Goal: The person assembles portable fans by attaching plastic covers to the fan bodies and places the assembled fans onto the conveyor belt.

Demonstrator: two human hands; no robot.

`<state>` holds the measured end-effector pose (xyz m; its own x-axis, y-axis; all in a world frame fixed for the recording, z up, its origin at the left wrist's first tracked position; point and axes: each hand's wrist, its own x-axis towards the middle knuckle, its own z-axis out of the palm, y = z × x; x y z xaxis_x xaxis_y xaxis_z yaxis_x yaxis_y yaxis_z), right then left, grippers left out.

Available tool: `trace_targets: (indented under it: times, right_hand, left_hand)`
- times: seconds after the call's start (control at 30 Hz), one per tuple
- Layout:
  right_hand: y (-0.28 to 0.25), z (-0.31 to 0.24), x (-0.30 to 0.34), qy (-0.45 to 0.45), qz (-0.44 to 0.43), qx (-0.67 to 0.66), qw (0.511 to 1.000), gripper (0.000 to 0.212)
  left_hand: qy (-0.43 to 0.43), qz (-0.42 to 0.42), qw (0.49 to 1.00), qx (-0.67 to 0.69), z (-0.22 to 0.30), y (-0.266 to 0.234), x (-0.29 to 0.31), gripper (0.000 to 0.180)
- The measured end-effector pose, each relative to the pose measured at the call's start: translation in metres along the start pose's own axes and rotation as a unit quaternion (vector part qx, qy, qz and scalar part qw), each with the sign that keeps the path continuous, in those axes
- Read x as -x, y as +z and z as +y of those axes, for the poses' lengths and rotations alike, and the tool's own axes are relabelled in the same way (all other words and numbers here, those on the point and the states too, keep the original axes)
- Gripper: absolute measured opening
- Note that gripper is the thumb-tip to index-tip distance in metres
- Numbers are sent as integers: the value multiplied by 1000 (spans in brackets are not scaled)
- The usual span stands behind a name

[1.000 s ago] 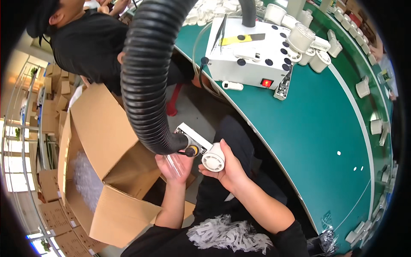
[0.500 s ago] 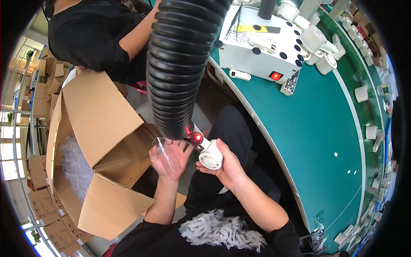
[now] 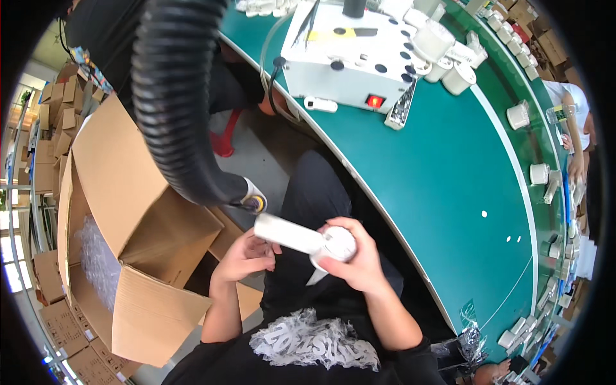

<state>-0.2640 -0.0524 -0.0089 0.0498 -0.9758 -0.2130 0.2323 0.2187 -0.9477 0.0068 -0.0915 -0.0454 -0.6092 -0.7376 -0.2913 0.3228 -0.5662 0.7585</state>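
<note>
My right hand [image 3: 359, 256] grips a white handheld device [image 3: 289, 235] by its round head, thumb on the near side. The device's long flat handle points left and is slightly blurred. Beside that handle is my left hand [image 3: 247, 258], its fingers loosely bent and apart from the thumb; the fingertips are partly behind the handle. I see no clear plastic piece in it now. A small white pointed piece [image 3: 316, 277] shows just below the device's head. Above the handle hangs the mouth [image 3: 255, 203] of a black ribbed hose [image 3: 183, 109].
An open cardboard box [image 3: 151, 308] with clear plastic wrap [image 3: 99, 263] stands at my left. On the green table [image 3: 410, 186] sits a white machine [image 3: 346, 70] with a lit red switch. White parts [image 3: 459, 78] line the right side. Crumpled film [image 3: 314, 340] lies against my shirt.
The device has left the red-lit hose mouth and turned, its handle now pointing left. The clear plastic piece no longer shows in my left hand. The view has shifted.
</note>
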Motion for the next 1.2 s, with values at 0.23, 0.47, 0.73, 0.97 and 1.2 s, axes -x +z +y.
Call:
trace_targets:
  times: [0.23, 0.47, 0.73, 0.97, 1.2]
  right_hand:
    - [-70, -45, 65, -97, -82, 148, 981, 65]
    - [-107, -54, 103, -89, -137, 130, 978, 64]
    - [-102, -34, 149, -127, -70, 182, 972, 63]
    - [-81, 42, 142, 47, -55, -464, 883, 75]
    - [-106, -12, 146, -278, 71, -64, 956, 70]
  left_hand:
    - [-133, -171, 878, -428, 29, 65, -25, 58]
    - [-163, -344, 785, -489, 39, 114, -42, 59]
    - [-132, -359, 684, -622, 39, 176, -55, 67]
    - [144, -223, 807, -527, 75, 256, -52, 101]
    - [94, -270, 798, -531, 62, 258, -56, 76]
